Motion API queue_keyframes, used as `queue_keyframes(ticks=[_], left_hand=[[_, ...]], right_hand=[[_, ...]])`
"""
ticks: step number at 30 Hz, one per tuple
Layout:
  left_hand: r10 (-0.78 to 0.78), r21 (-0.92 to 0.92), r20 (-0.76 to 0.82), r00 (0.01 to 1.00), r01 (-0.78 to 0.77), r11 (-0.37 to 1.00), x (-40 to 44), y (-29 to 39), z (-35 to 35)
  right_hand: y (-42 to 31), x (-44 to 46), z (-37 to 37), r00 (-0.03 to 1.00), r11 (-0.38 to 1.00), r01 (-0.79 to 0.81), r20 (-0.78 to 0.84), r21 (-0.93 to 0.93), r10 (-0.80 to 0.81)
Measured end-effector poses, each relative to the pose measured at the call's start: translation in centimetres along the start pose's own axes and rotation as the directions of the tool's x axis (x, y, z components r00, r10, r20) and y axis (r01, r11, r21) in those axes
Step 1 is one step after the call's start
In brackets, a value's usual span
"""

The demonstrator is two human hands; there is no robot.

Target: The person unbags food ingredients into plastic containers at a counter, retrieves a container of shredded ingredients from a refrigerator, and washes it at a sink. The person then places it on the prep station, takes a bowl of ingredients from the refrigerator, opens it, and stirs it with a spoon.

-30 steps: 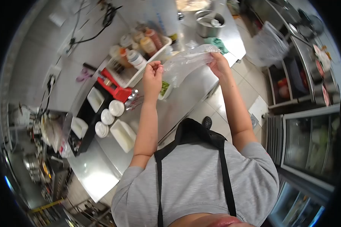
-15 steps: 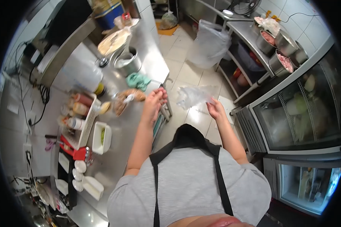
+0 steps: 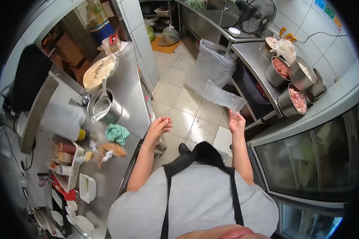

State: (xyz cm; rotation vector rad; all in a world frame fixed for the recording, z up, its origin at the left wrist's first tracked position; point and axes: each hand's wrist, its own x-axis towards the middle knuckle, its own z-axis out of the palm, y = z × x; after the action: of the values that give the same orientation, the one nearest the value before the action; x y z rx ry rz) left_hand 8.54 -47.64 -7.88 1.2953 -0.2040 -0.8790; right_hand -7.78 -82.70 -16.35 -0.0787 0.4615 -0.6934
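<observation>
My right hand (image 3: 237,122) pinches the lower right end of a clear plastic bag (image 3: 223,98). The thin bag stretches up and to the left, over the floor and in front of a large bin bag. My left hand (image 3: 158,130) hangs in the air by the edge of the steel counter, its fingers curled together, and nothing shows in them. Left of it on the counter lie a crumpled green cloth (image 3: 117,134) and a plastic bag of brown food (image 3: 111,151).
A steel pot (image 3: 112,107) with a ladle stands on the left counter (image 3: 127,93). Beside it sits a basket (image 3: 75,167) of bottles. At right, pots of raw meat (image 3: 297,99) stand on a steel table above a glass-door fridge (image 3: 307,155). A large bin bag (image 3: 209,67) hangs ahead.
The view has shifted forward along the aisle. The clear bag, earlier left of my right hand, now extends up and left ahead of it. My left hand stays curled.
</observation>
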Motion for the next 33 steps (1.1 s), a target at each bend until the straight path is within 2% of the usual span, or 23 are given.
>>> queue_keyframes(ticks=[3,5,6,7,9,11,16,18,20,21,23,24,25,26,27,31,32,33], left_hand=[[0.065,-0.021,-0.032,0.997,-0.066,0.998,5.2,2.7,-0.6],[0.103,-0.065,-0.089,0.991,-0.109,0.992,8.7,3.6,-0.4],[0.109,-0.068,-0.088,0.99,-0.115,0.991,9.9,4.0,-0.1],[0.114,-0.064,-0.07,0.991,-0.119,0.991,11.4,4.9,0.5],[0.112,-0.06,-0.064,0.992,-0.116,0.991,14.3,6.1,1.2],[0.06,0.048,-0.043,0.997,-0.058,0.997,16.6,6.4,1.8],[0.068,0.126,-0.035,0.997,-0.063,0.99,20.8,7.0,1.4],[0.047,0.17,-0.181,0.982,-0.016,0.985,21.7,6.6,0.4],[0.073,0.149,-0.31,0.948,-0.028,0.988,22.3,5.8,-1.2],[0.082,0.142,-0.333,0.939,-0.036,0.989,22.5,5.8,-1.7],[0.059,0.113,-0.485,0.872,-0.004,0.994,22.5,5.5,-2.4],[0.062,0.108,-0.511,0.858,-0.007,0.994,22.3,5.0,-2.3],[0.042,0.09,-0.553,0.832,0.01,0.996,22.7,4.9,-2.3],[0.021,0.071,-0.594,0.804,0.026,0.997,22.9,4.8,-2.4],[0.014,0.08,-0.615,0.788,0.045,0.996,23.4,3.8,-2.8],[0.032,0.148,-0.716,0.697,0.107,0.983,25.5,3.9,-1.3],[0.058,0.191,-0.7,0.711,0.109,0.975,26.0,3.9,-0.9],[0.075,0.232,-0.683,0.726,0.118,0.966,26.1,3.8,-0.3]], right_hand=[[-0.3,4.6,2.5,0.999,0.999,0.033,0.024,0.042,-0.034],[-1.5,7.6,4.6,0.994,0.993,0.109,0.006,0.047,-0.109],[-2.4,9.6,5.6,0.989,0.988,0.148,-0.001,0.034,-0.148],[-3.1,10.6,7.1,0.98,0.983,0.179,0.084,0.044,-0.182],[-3.7,13.5,10.0,0.954,0.955,0.294,0.051,0.029,-0.295],[-3.9,16.3,12.3,0.948,0.952,0.303,0.089,0.041,-0.306],[-3.9,26.0,19.0,0.856,0.898,0.438,0.327,-0.048,-0.4],[-3.3,31.0,22.3,0.828,0.877,0.473,0.384,-0.085,-0.409],[-2.0,35.4,24.6,0.781,0.726,0.621,0.31,-0.296,-0.542],[-1.6,37.8,25.6,0.791,0.738,0.606,0.322,-0.297,-0.52],[0.2,43.2,26.9,0.709,0.457,0.677,0.346,-0.577,-0.615],[0.7,45.4,27.3,0.702,0.362,0.664,0.379,-0.655,-0.603],[1.2,48.2,27.1,0.714,0.381,0.662,0.39,-0.645,-0.581],[1.4,51.4,25.9,0.528,-0.051,0.706,0.574,-0.706,-0.626],[1.8,54.1,24.9,0.341,-0.473,0.62,0.758,-0.626,-0.556],[3.1,60.6,21.4,0.504,-0.573,0.531,0.776,-0.624,-0.379],[3.5,61.8,20.3,0.513,-0.564,0.546,0.779,-0.619,-0.359],[3.7,62.8,18.8,0.657,-0.641,0.42,0.702,-0.642,-0.274]])
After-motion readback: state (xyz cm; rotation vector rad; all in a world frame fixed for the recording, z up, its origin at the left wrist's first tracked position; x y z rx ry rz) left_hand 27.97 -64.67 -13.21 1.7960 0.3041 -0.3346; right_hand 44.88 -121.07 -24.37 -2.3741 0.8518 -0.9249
